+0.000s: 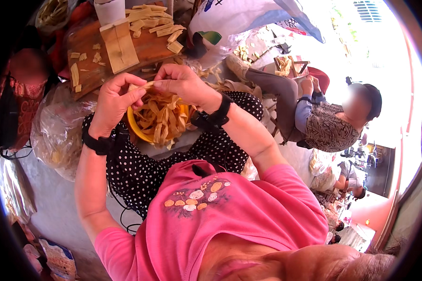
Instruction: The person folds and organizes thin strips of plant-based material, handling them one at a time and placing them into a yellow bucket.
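Between the fingertips of both my hands is a pale yellow strip point(144, 86), held over a yellow basin point(132, 125). My left hand point(111, 99) pinches one end. My right hand point(186, 87) pinches the other end, thumb and forefinger together. Limp tan strips point(160, 117) are heaped in the basin, which sits between my knees. Just beyond my hands lies a reddish-brown wooden board point(90, 44). It bears a flat tan rectangular piece point(120, 47), a pile of cut pale strips point(150, 21) and scattered scraps. What the strips are made of, I cannot tell.
A white container point(110, 11) stands at the board's far edge. Clear plastic bags point(56, 129) lie to the left, and a big white printed sack point(234, 21) is beyond the basin. At right sits a person point(330, 122) near a small stool point(293, 65) holding strips.
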A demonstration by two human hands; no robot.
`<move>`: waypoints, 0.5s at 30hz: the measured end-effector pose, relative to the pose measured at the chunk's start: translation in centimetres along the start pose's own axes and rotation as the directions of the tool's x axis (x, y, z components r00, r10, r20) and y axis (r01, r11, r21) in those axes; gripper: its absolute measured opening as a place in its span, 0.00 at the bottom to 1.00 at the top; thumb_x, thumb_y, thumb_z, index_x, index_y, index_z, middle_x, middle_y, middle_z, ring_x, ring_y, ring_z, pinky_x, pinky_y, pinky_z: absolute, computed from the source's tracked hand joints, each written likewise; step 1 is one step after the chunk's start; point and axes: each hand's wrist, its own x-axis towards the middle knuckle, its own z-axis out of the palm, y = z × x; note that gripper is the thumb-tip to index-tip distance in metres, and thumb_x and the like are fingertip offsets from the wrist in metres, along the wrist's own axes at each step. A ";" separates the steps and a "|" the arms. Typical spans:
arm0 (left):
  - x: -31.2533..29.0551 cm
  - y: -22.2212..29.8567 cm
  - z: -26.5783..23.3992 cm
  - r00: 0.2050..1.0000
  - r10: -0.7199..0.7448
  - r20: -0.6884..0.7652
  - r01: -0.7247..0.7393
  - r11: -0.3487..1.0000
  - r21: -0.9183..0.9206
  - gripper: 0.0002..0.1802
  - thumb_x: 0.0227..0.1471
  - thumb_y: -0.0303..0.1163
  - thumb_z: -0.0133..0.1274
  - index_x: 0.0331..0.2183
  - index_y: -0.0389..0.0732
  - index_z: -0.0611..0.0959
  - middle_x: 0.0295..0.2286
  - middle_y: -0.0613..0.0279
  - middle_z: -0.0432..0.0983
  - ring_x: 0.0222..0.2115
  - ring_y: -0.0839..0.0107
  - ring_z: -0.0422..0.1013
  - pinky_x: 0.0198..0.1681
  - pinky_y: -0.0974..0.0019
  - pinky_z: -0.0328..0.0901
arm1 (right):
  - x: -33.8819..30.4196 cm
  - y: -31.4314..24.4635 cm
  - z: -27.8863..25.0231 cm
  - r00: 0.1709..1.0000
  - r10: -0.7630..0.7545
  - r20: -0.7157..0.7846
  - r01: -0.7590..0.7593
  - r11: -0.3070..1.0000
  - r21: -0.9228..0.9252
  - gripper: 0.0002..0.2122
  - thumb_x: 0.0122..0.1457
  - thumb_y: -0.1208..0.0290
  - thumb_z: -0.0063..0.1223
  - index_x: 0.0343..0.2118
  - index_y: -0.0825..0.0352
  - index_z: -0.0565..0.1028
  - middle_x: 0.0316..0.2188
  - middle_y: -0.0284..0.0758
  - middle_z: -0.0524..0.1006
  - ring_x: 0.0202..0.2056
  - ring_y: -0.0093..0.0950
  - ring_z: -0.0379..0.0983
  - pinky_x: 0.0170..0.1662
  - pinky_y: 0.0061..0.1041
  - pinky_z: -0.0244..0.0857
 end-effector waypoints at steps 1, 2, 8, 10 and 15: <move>0.0 0.1 -0.1 0.999 -0.026 -0.020 0.025 1.000 -0.018 0.05 0.48 0.23 0.54 0.31 0.39 0.77 0.21 0.73 0.70 0.20 0.85 0.66 0.23 0.81 0.61 | 0.1 0.0 -0.1 1.000 0.005 0.010 -0.005 1.000 0.004 0.05 0.56 0.73 0.52 0.29 0.69 0.71 0.25 0.25 0.72 0.27 0.13 0.64 0.30 0.12 0.57; 0.0 0.0 -0.3 1.000 -0.016 -0.010 0.016 1.000 -0.024 0.05 0.48 0.22 0.54 0.31 0.40 0.77 0.21 0.73 0.70 0.19 0.85 0.66 0.24 0.82 0.61 | 0.3 -0.1 -0.3 1.000 0.009 0.020 -0.009 1.000 0.008 0.04 0.56 0.73 0.52 0.29 0.68 0.72 0.25 0.25 0.71 0.27 0.13 0.64 0.30 0.12 0.57; -0.9 -1.4 -1.6 1.000 -0.023 -0.020 0.022 0.999 -0.046 0.07 0.45 0.19 0.55 0.29 0.40 0.77 0.21 0.75 0.69 0.20 0.87 0.64 0.24 0.83 0.59 | 1.0 1.4 -1.1 0.998 0.021 0.056 -0.021 1.000 0.001 0.05 0.55 0.73 0.53 0.28 0.69 0.73 0.24 0.26 0.72 0.27 0.14 0.66 0.31 0.13 0.60; -1.0 -1.1 -1.5 1.000 -0.020 -0.019 0.020 0.999 -0.029 0.06 0.46 0.21 0.55 0.30 0.40 0.77 0.22 0.74 0.70 0.20 0.87 0.64 0.24 0.83 0.59 | 1.2 1.0 -0.8 0.996 0.049 0.069 -0.049 0.999 -0.002 0.05 0.55 0.73 0.52 0.29 0.68 0.72 0.25 0.25 0.71 0.27 0.13 0.64 0.31 0.13 0.57; -0.7 -0.3 -2.3 0.997 -0.074 -0.009 0.073 0.995 -0.066 0.05 0.49 0.25 0.52 0.32 0.41 0.77 0.24 0.71 0.72 0.21 0.86 0.65 0.24 0.83 0.58 | 2.0 0.4 -0.5 0.996 0.068 0.052 -0.068 0.998 0.000 0.05 0.55 0.73 0.52 0.29 0.69 0.73 0.24 0.24 0.71 0.27 0.13 0.64 0.31 0.13 0.58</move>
